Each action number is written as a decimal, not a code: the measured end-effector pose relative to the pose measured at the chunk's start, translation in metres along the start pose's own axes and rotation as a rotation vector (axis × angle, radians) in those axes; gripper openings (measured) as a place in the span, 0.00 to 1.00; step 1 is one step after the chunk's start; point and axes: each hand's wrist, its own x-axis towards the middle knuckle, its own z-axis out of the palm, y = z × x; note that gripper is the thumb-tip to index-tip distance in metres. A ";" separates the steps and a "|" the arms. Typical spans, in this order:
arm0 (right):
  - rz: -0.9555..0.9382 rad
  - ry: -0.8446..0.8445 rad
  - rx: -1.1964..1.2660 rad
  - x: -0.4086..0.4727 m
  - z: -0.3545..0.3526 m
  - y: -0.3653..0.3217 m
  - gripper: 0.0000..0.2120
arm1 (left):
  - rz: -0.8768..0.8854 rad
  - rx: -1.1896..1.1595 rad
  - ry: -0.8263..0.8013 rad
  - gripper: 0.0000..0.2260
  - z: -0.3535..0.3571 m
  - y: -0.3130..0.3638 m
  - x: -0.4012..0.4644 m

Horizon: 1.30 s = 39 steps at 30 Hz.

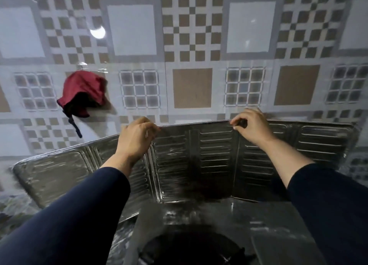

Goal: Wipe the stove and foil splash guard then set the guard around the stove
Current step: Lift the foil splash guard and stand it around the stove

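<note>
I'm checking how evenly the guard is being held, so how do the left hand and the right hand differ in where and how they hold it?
The left hand grips the foil splash guard at its top edge near the left fold; the right hand pinches the top edge near the right fold. The left hand sits lower in the picture, the right higher. Both hold the top edge, with dark sleeves behind them, above the stove.

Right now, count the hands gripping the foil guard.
2. The left hand pinches the top edge of the foil guard left of centre; the right hand pinches it right of centre.
</note>
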 end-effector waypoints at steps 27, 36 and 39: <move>-0.084 -0.204 0.190 -0.014 0.109 -0.128 0.14 | -0.178 0.174 -0.270 0.08 -0.032 -0.047 -0.036; 0.033 -0.226 0.245 -0.016 0.097 -0.134 0.15 | -0.160 0.168 -0.371 0.10 -0.055 -0.023 -0.034; 0.095 -0.203 0.260 -0.015 0.088 -0.130 0.15 | -0.167 0.134 -0.405 0.09 -0.058 -0.002 -0.024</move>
